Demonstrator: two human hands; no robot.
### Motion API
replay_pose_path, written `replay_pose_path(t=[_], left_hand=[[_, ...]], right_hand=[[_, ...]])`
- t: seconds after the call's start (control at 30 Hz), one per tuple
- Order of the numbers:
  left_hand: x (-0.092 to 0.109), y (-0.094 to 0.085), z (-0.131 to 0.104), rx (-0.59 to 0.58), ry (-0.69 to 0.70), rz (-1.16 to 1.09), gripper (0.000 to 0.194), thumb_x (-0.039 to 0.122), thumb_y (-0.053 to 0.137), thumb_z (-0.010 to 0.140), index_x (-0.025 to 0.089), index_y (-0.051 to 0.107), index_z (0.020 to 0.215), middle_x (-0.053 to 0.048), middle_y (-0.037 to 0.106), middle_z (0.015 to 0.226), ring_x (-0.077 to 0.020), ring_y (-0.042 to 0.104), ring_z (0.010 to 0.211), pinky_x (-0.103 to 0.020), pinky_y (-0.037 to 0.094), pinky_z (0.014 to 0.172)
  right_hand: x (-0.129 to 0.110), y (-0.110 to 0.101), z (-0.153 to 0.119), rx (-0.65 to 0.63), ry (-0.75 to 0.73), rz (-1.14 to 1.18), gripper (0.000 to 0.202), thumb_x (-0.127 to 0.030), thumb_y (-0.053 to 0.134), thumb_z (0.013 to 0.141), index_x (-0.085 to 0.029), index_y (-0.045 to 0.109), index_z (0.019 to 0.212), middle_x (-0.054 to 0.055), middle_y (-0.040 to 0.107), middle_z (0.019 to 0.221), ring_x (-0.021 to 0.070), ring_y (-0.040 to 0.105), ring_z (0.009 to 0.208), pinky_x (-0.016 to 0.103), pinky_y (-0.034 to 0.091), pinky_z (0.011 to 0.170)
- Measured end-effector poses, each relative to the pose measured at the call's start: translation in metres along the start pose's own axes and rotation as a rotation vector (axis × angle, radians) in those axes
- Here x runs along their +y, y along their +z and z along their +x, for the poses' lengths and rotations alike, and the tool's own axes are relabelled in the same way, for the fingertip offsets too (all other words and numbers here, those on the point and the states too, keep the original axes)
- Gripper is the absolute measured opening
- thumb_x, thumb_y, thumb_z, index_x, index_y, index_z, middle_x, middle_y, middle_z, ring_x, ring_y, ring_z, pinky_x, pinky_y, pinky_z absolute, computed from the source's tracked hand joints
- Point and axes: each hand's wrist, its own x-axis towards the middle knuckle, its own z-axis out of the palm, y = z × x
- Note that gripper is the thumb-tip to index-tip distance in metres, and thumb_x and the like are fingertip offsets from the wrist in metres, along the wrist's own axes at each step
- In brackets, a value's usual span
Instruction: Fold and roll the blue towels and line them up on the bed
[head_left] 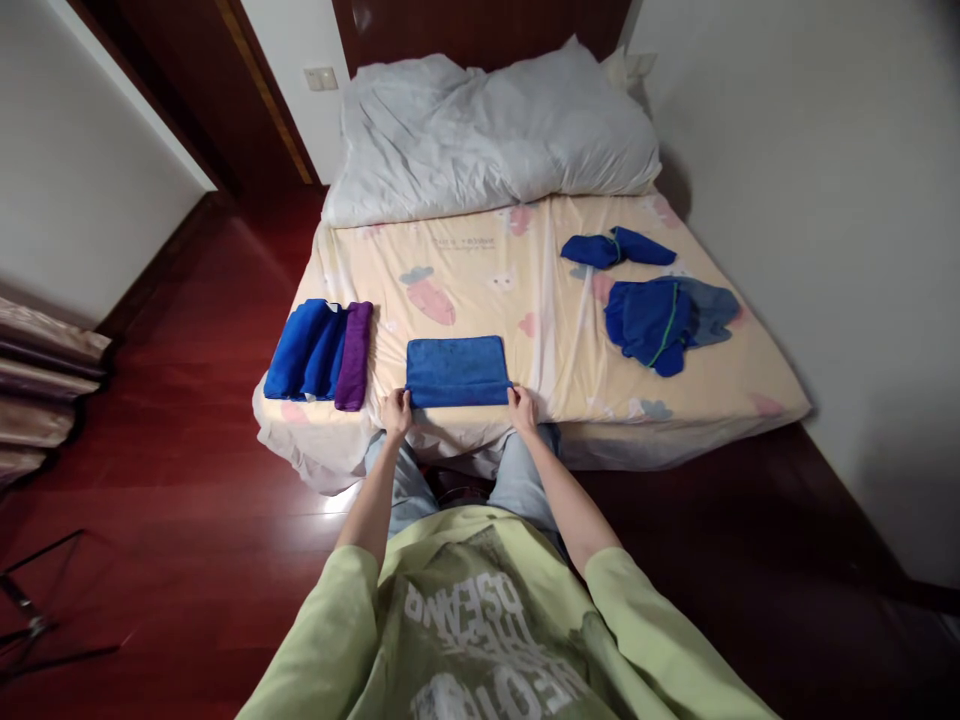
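hands (396, 412) (521, 408) at blue towel's (456, 371) near corners, mattress edge (600, 425)

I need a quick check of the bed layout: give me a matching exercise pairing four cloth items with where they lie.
Things:
1. folded blue towel
2. purple cloth
3. crumpled blue cloths
4. white duvet

Places:
A. head of the bed
B. right side of the bed
C. near edge, between left hand and right hand
D. left side, against a blue stack

Pairs: 1-C, 2-D, 3-B, 4-A
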Motion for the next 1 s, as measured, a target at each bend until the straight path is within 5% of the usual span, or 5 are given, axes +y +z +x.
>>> replay_pose_path(t=[0.53, 1.0], left_hand=[[-0.003, 0.006, 0.001, -0.003, -0.014, 0.034, 0.026, 0.039, 0.051, 0.096, 0.022, 0.07, 0.102, -0.011, 0.075, 0.095, -0.0298, 0.066, 0.099, -0.043, 0.05, 0.095], [-0.002, 0.007, -0.006, 0.047, 0.029, 0.023, 0.023, 0.036, 0.055, 0.095, 0.022, 0.069, 0.107, -0.01, 0.074, 0.095, -0.028, 0.065, 0.098, -0.043, 0.05, 0.096]], right_hand=[[-0.001, 0.0, 0.0, 0.055, 0.011, 0.024, 0.049, -0.059, 0.048, 0.092, -0.017, 0.074, 0.091, 0.016, 0.077, 0.09, 0.0265, 0.069, 0.081, 0.035, 0.052, 0.078], [-0.003, -0.001, -0.005, 0.095, 0.018, 0.084, 0.024, -0.042, 0.059, 0.088, -0.019, 0.063, 0.095, 0.008, 0.071, 0.088, 0.0209, 0.067, 0.075, 0.032, 0.053, 0.076]])
